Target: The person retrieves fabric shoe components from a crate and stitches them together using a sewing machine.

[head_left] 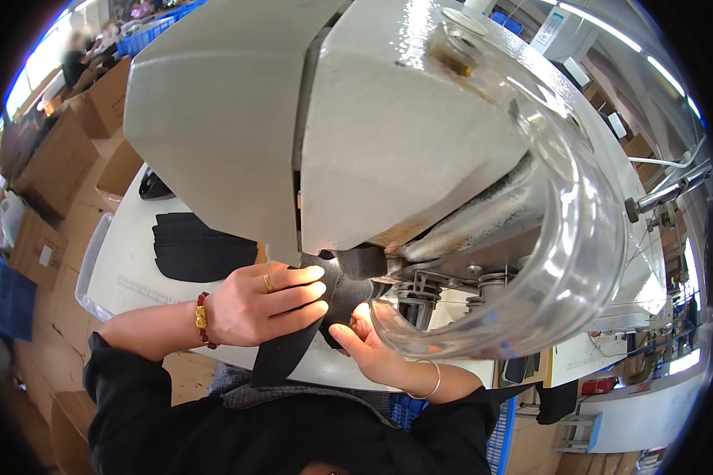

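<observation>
One left hand (249,307) palm-down, fingers (297,298) flat on black fabric (287,354) — right hand (379,358) thumb-up, pinch on fabric edge.

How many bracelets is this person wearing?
2 visible: a red-and-gold bracelet on the left wrist, a thin silvery bangle on the right wrist; the black sleeves may hide more.
</observation>
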Motion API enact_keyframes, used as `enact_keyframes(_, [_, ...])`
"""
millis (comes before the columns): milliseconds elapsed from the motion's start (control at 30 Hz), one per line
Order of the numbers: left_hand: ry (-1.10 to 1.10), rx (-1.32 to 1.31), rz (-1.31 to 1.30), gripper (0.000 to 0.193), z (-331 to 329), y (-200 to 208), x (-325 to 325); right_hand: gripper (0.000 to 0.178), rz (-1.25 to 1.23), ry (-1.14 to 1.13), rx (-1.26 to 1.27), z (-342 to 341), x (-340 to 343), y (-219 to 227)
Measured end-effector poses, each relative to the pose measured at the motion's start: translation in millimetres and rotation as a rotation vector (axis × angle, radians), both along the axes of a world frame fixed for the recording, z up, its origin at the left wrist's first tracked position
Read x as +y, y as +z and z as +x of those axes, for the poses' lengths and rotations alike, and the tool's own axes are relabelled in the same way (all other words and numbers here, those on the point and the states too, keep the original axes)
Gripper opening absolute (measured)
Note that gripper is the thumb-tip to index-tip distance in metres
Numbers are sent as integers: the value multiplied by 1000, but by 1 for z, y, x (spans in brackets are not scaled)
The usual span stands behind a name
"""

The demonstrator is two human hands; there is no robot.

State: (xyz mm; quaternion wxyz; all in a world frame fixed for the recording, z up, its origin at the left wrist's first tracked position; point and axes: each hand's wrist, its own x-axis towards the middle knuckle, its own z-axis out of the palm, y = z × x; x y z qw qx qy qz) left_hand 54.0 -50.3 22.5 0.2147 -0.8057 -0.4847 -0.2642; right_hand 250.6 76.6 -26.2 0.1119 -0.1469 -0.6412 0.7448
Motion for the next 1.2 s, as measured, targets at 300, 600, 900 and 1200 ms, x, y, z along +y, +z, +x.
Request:
enact_keyframes(300, [-4, -233, -102, 32, -9, -15, 13, 23, 276, 204, -221, -6, 21, 39])
enact_keyframes(600, [66, -302, -86, 32, -20, -11, 30, 28, -8, 92, -124, -11, 19, 28])
enact_keyframes(900, [92, -434, -149, 22, -10, -4, 30, 20, 1031, -30, 136, -7, 41, -14])
enact_keyframes(1200, [-248, -765, -77, 20, -43, -34, 31, 21, 1795, 77, 90, -11, 60, -46])
